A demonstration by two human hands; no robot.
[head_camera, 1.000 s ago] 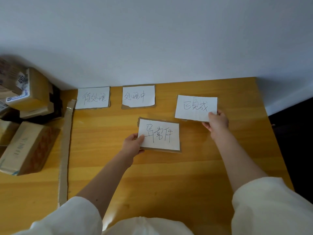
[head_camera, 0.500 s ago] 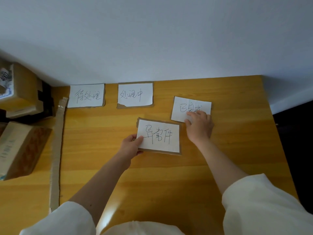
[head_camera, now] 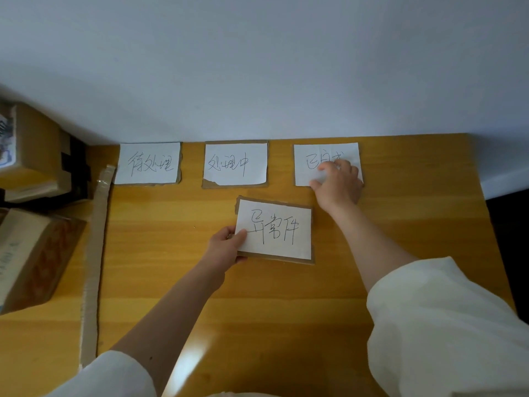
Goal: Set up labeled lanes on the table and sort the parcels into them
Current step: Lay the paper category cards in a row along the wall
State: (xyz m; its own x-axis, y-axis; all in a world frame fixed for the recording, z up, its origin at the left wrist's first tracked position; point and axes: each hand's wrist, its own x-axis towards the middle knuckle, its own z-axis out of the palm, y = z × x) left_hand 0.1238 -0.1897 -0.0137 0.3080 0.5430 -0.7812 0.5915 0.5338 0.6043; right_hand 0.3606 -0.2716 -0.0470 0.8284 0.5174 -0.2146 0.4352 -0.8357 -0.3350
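Observation:
Three handwritten label cards lie in a row along the table's far edge by the wall: the first label (head_camera: 147, 163) at left, the second label (head_camera: 235, 164) in the middle, the third label (head_camera: 312, 159) at right. My right hand (head_camera: 337, 184) presses flat on the third label's lower right part and covers some of its writing. My left hand (head_camera: 227, 247) pinches the left edge of a fourth label (head_camera: 276, 229), white paper on brown cardboard, which sits nearer to me below the row. Cardboard parcels (head_camera: 31, 253) are stacked at the left.
A long cardboard strip (head_camera: 96, 262) runs front to back on the yellow wooden table (head_camera: 400, 224), between the labels and the parcels. More boxes (head_camera: 28, 150) are piled in the far left corner. The table's right edge drops to a dark floor.
My right hand slid the third label away from me and set it in line with the other two at the wall. My left hand kept its hold on the fourth label.

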